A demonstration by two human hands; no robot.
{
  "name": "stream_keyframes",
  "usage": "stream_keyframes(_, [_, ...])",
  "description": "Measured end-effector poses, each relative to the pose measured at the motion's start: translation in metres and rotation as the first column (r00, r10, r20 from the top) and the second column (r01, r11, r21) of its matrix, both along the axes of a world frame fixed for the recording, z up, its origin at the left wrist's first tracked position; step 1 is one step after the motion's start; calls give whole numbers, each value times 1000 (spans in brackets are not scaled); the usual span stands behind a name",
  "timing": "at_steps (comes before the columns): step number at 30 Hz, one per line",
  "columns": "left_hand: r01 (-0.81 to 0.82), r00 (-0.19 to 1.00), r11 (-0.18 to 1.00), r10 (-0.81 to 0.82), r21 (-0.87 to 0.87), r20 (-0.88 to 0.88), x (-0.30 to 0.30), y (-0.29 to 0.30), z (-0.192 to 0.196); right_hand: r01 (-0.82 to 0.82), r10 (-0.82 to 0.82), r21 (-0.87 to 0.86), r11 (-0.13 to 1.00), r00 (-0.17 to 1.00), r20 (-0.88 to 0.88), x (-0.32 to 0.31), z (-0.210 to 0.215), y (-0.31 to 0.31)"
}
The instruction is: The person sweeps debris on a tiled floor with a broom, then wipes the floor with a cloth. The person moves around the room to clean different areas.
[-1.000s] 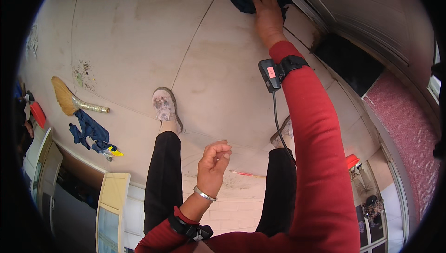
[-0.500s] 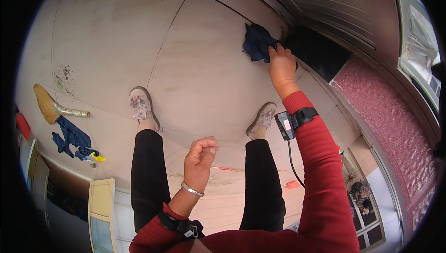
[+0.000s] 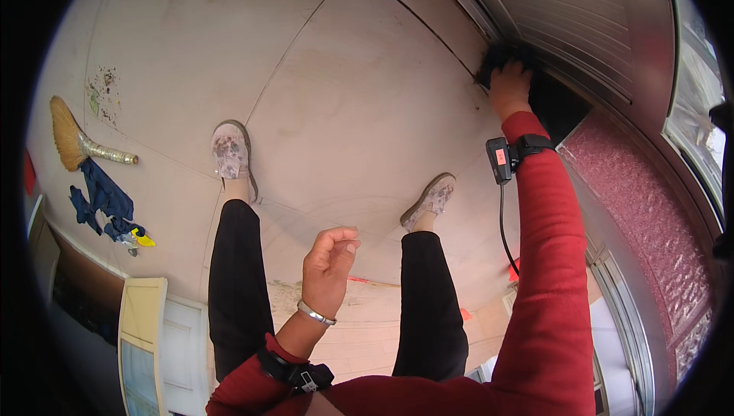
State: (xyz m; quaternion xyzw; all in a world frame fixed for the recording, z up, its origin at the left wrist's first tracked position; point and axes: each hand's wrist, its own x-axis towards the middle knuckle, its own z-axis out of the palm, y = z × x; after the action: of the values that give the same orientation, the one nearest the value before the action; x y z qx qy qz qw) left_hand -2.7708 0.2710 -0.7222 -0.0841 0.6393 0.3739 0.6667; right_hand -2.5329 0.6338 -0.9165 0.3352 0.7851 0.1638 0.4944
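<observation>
At the upper right, my right hand (image 3: 510,87) reaches into the corner by the door and grips a dark blue cloth (image 3: 498,58), pressing it to the floor. The cloth is bunched up in shadow, and most of it is hidden under and beyond the fingers. My left hand (image 3: 329,269) hangs above the floor between my legs, its fingers curled in toward the thumb. Nothing shows in it, and it touches nothing.
A dark panelled door (image 3: 566,18) and a reddish textured surface (image 3: 634,202) edge the right side. On the left floor lie a straw broom (image 3: 67,137), blue rags (image 3: 107,196), a yellow scrap (image 3: 142,238) and a patch of debris (image 3: 104,95). A yellowish door leaf (image 3: 143,309) stands lower left.
My right hand has moved the dark blue cloth away from me and to the right, off the open floor into the corner by the door. My left hand has hardly moved.
</observation>
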Motion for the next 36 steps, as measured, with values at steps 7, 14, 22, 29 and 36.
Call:
stream_keyframes(7, [57, 998, 998, -57, -10, 20, -5, -3, 12, -70, 29, -412, 909, 994, -106, -32, 55, -95])
stream_keyframes(14, [22, 997, 999, -20, -34, 74, -32, -5, 22, 299, -376, -250, 921, 513, -772, -107, 8, -46])
stream_keyframes(22, [-61, 985, 991, 79, -117, 150, -57, -12, 1, -195, -326, -398, 896, 318, -890, -340, -97, -198])
stream_keyframes(29, [-140, 983, 975, 158, -171, 90, -84, -14, 0, 145, -233, -196, 970, 318, -919, -290, -80, -67])
stream_keyframes(36, [-246, 962, 960, 224, -135, -160, -93, -21, -6, -83, -456, -615, 784, 594, -663, -267, -73, -276])
